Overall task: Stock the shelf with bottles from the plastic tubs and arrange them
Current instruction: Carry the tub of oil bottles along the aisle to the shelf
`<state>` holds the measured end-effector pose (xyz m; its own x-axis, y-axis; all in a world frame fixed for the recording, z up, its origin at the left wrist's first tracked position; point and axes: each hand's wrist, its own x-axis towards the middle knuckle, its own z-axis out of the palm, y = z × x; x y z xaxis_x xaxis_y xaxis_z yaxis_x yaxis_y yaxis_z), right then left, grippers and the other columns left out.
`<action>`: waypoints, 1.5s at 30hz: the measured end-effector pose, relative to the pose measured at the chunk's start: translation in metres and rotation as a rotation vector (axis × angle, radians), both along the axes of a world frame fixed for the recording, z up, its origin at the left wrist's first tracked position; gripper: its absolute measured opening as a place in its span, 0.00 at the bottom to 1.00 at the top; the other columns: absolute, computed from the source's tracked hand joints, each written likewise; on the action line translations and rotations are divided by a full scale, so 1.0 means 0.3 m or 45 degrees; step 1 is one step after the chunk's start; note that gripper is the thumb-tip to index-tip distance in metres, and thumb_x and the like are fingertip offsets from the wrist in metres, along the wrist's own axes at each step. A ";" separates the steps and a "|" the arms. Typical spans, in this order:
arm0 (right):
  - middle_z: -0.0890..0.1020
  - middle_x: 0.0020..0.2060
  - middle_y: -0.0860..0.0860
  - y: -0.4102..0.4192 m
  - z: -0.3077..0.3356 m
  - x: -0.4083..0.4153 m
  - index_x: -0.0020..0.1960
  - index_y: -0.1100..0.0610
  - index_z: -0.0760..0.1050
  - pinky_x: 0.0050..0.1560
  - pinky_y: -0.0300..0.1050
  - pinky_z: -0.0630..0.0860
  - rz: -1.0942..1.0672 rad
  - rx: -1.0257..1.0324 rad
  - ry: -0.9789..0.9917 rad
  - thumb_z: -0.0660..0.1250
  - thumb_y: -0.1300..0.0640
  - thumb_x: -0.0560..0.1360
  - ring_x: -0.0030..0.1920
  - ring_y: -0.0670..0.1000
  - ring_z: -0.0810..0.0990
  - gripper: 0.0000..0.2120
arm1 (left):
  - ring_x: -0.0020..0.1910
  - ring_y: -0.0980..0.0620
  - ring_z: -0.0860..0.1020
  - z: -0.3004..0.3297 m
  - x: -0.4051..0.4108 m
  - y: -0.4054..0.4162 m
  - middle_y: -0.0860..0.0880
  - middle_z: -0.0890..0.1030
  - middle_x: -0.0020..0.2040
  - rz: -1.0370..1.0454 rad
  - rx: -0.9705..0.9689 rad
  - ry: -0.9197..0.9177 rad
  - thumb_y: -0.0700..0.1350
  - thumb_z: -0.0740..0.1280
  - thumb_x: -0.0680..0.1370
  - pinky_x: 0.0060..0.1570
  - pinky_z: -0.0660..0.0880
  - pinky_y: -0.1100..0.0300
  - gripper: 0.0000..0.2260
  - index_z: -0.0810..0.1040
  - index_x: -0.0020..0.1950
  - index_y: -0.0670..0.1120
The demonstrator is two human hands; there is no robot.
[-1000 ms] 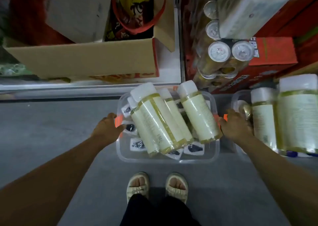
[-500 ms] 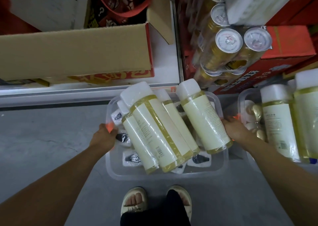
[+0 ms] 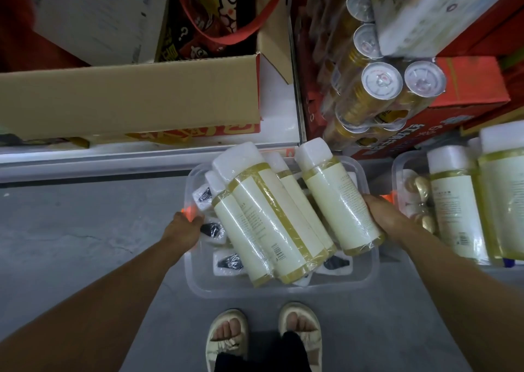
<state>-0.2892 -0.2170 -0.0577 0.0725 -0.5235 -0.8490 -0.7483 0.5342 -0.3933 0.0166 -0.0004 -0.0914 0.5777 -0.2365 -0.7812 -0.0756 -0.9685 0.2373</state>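
A clear plastic tub (image 3: 283, 288) is held above the grey floor, in front of the low white shelf (image 3: 141, 156). My left hand (image 3: 184, 230) grips its left orange handle. At the tub's right side, my right hand (image 3: 382, 215) grips the other handle. Several cream bottles (image 3: 266, 215) with white caps, wrapped in film, lie slanted in the tub over small white packets with black contents. The rightmost bottle (image 3: 337, 198) leans against my right hand. A second tub (image 3: 402, 167) with more cream bottles (image 3: 453, 201) stands at the right.
An open cardboard box (image 3: 127, 99) with a red bag sits on the shelf. Shrink-wrapped gold cans (image 3: 380, 88) and red cartons (image 3: 467, 82) are stacked at the upper right. My sandalled feet (image 3: 263, 332) stand just below the tub.
The tub has risen from the floor toward me and now looks larger. Both hands keep their grip on the handles. The view has tilted slightly toward the shelf.
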 end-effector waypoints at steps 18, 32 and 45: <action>0.79 0.35 0.56 -0.032 -0.048 0.003 0.42 0.59 0.73 0.50 0.52 0.76 -0.026 0.009 0.004 0.59 0.48 0.79 0.39 0.57 0.78 0.16 | 0.55 0.37 0.77 -0.028 -0.036 -0.011 0.38 0.75 0.59 0.267 -0.060 -0.043 0.55 0.64 0.79 0.57 0.75 0.40 0.24 0.64 0.67 0.41; 0.77 0.31 0.54 -0.042 -0.094 -0.023 0.38 0.58 0.72 0.44 0.50 0.73 -0.070 -0.032 0.026 0.62 0.50 0.78 0.34 0.54 0.75 0.14 | 0.47 0.39 0.80 -0.081 0.002 0.031 0.39 0.79 0.48 0.088 -0.082 -0.121 0.63 0.66 0.74 0.51 0.78 0.46 0.25 0.71 0.51 0.40; 0.78 0.34 0.56 -0.025 -0.098 -0.020 0.39 0.60 0.73 0.42 0.46 0.72 0.020 -0.140 0.122 0.60 0.46 0.78 0.35 0.54 0.76 0.18 | 0.43 0.41 0.81 -0.102 0.027 0.040 0.40 0.81 0.43 -0.049 -0.043 -0.132 0.64 0.65 0.74 0.50 0.78 0.48 0.24 0.75 0.45 0.41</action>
<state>-0.2953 -0.2244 -0.0871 0.0028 -0.6133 -0.7898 -0.7929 0.4799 -0.3755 0.0246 0.0117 -0.1220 0.6450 -0.2855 -0.7089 -0.1387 -0.9559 0.2588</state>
